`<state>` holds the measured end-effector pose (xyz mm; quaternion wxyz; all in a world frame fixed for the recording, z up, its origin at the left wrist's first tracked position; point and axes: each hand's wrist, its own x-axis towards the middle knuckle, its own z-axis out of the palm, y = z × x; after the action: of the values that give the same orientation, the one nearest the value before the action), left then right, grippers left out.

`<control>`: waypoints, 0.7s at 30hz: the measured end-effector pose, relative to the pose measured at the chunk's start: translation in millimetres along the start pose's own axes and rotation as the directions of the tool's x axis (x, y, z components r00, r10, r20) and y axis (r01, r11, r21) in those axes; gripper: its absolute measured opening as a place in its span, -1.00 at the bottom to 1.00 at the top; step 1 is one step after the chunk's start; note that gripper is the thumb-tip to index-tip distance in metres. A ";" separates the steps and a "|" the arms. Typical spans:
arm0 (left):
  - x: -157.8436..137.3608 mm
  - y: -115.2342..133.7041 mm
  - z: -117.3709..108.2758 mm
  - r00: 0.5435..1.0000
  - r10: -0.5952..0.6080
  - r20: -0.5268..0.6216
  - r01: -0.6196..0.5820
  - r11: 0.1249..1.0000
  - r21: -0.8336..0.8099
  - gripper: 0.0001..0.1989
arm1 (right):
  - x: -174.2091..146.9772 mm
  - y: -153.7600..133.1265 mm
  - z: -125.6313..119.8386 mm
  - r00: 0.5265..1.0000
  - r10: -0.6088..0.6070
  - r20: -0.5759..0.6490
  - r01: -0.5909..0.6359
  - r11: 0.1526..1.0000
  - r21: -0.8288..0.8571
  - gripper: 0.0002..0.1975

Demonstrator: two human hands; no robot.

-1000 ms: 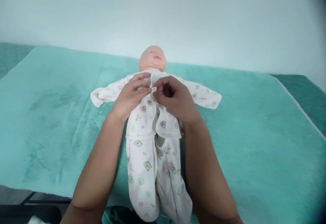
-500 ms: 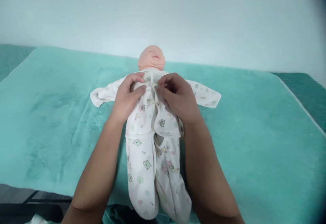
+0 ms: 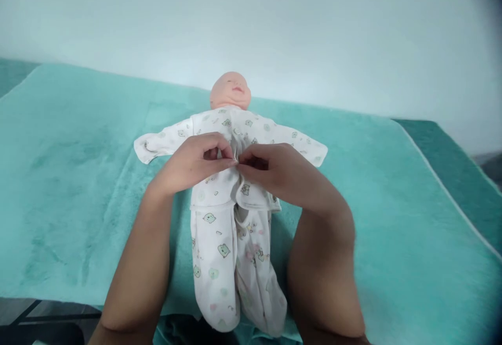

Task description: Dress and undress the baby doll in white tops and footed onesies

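Note:
A baby doll (image 3: 230, 91) lies on its back, head away from me, arms spread to both sides. It wears a white wrap-front baby shirt (image 3: 214, 191) with small animal prints, and matching footed pants (image 3: 215, 261). At the middle of the shirt front, my left hand (image 3: 198, 159) is closed in a pinch on a thin cloth tie (image 3: 236, 161). My right hand (image 3: 274, 167) pinches the same spot from the other side, its fingertips almost touching the left ones. Fingers hide most of the tie. Below them, the shirt's front edges part slightly.
A teal plush blanket (image 3: 392, 219) spreads under the doll over a darker green cover (image 3: 443, 151). Behind stands a pale wall (image 3: 251, 21). Dark frame parts and grey floor (image 3: 19, 308) show at the lower left.
Both hands have moved down from the upper chest to the middle of the shirt. Their fingertips have come together there, and the upper chest is uncovered. The view has shifted slightly.

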<state>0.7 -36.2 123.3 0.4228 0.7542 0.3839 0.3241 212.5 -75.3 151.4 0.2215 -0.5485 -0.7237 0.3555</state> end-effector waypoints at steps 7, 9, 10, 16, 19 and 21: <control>-3.0 4.6 1.8 0.999 -0.011 0.030 0.015 0.991 -0.134 -0.89 | 4.1 34.1 22.3 0.990 -0.011 -0.140 0.097 0.773 0.628 -0.79; -2.2 2.6 3.0 0.999 -0.013 0.030 0.018 0.985 -0.169 -0.89 | 5.5 39.9 30.9 0.989 -0.004 -0.147 0.098 0.760 0.643 -0.77; -1.7 1.3 3.4 0.999 -0.015 0.032 0.020 0.982 -0.187 -0.90 | 5.9 41.7 33.3 0.990 -0.010 -0.143 0.100 0.761 0.640 -0.77; 0.7 -3.4 6.9 0.999 -0.040 0.010 0.041 0.958 -0.285 -0.93 | 6.1 47.5 30.2 0.992 -0.056 -0.117 0.118 0.761 0.638 -0.76; 1.1 -3.2 8.9 0.999 -0.046 -0.004 0.043 0.955 -0.293 -0.92 | 6.1 48.4 28.2 0.989 -0.105 -0.103 0.147 0.751 0.643 -0.81; 1.4 -2.8 9.8 0.999 -0.047 -0.016 0.041 0.959 -0.282 -0.91 | 6.2 47.9 27.8 0.983 -0.149 -0.105 0.181 0.735 0.654 -0.85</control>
<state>8.5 -37.8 116.8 0.5284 0.6742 0.3552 0.3742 221.4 -70.0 96.6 0.4477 -0.3763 -0.5920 0.5546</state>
